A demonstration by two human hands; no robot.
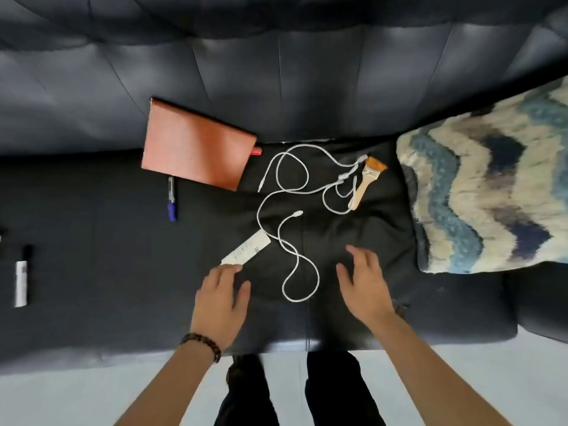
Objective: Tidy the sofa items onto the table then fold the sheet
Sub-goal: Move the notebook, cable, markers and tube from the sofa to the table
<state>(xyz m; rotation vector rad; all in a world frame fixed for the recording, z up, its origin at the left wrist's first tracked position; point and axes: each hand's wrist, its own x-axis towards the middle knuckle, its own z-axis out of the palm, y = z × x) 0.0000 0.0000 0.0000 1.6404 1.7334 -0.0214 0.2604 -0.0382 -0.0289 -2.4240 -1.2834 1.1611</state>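
A dark sofa seat (pixel 107 272) carries a black sheet (pixel 368 216) in the middle. On the sheet lie a tangled white cable (pixel 278 235), a wooden paintbrush (pixel 364 179) and a white ruler (pixel 246 252). A brown notebook (pixel 196 146) leans at the sofa back, with a blue pen (pixel 171 199) just below it. My left hand (pixel 221 299) hovers by the ruler's near end, fingers relaxed. My right hand (pixel 365 284) is spread over the sheet, right of the cable's loop. Neither hand holds anything.
A shaggy blue, cream and navy cushion (pixel 491 192) sits on the seat at the right. A black-and-white marker-like object (pixel 22 278) lies at the far left. Pale floor (pixel 76 395) and my dark trouser legs (pixel 332 392) are below the sofa's front edge.
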